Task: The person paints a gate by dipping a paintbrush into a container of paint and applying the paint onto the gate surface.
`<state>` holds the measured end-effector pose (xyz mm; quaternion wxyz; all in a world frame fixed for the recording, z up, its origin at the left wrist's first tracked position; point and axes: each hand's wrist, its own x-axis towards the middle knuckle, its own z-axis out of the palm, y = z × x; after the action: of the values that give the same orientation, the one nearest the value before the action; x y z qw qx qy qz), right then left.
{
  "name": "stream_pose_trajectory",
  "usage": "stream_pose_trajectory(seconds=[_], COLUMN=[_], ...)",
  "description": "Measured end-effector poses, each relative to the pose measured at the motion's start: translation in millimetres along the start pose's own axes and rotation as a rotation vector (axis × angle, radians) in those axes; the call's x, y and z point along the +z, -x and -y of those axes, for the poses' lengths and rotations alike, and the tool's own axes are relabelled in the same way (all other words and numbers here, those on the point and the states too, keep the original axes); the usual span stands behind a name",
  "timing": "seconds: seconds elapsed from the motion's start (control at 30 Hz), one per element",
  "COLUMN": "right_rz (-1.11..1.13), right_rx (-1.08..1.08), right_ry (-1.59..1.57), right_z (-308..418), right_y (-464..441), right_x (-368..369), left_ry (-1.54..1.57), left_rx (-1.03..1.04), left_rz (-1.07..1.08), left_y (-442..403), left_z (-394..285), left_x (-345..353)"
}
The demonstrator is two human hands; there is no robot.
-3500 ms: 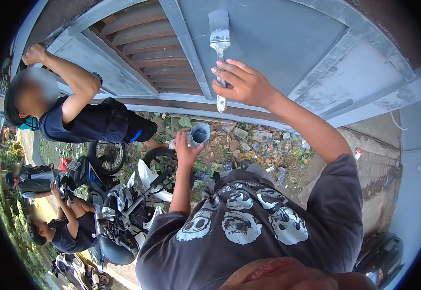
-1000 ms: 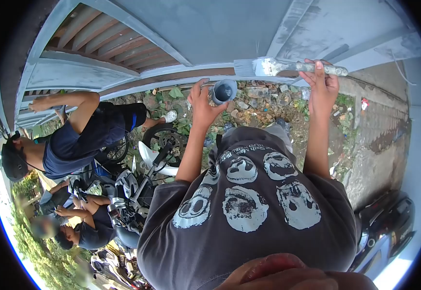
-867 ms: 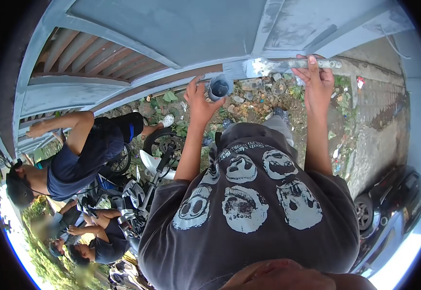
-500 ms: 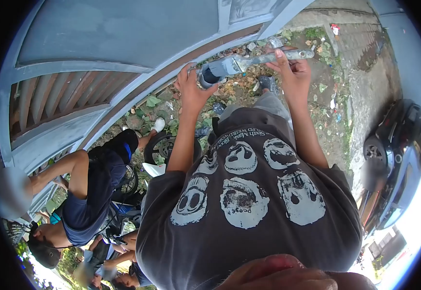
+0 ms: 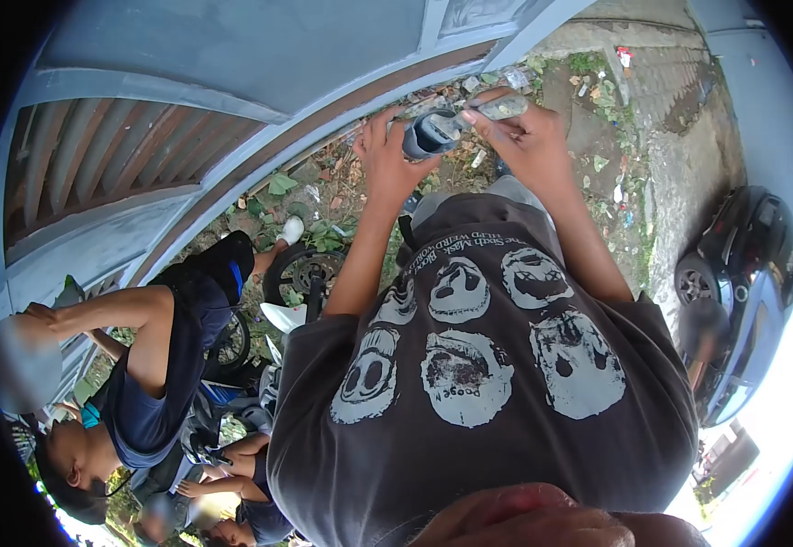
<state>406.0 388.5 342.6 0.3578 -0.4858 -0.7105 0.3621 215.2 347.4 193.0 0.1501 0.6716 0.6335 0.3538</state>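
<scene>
Hands [image 5: 391, 164] [image 5: 535, 141] flank the cup [image 5: 410, 143] — brush [image 5: 503, 108] reaching inside.

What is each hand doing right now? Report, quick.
Left hand: holding a round blue-grey cup, dark inside.
Right hand: closed on a pale-handled, paint-smeared paintbrush.
</scene>
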Motion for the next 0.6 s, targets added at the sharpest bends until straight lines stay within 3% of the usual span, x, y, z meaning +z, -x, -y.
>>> stream_pose_trajectory(seconds=[0.07, 0.3, 0.37, 0.6], right_rz=[0.014, 0.350, 0.351, 0.482], right_rx=[-0.170, -0.138, -0.315, -0.277], right_ry=[-0.025, -0.046, 0.118, 0.049], right_z=[-11.7, -12.7, -23.8, -47.6], right_y=[-3.5, -3.0, -5.3, -20.3], right_x=[13.8, 10.0, 3.6, -34.6], left_ry=[0.011, 0.000, -0.029, -0.082], left_rx=[-0.015, -0.108, -0.105, -0.152], left_rz=[-0.075, -0.219, -0.237, -0.176], left_y=[7.3, 28.3, 26.8, 27.1], left_z=[-0.4, -1.9, -10.2, -43.2], left_x=[2.0, 9.1, 10.1, 28.3])
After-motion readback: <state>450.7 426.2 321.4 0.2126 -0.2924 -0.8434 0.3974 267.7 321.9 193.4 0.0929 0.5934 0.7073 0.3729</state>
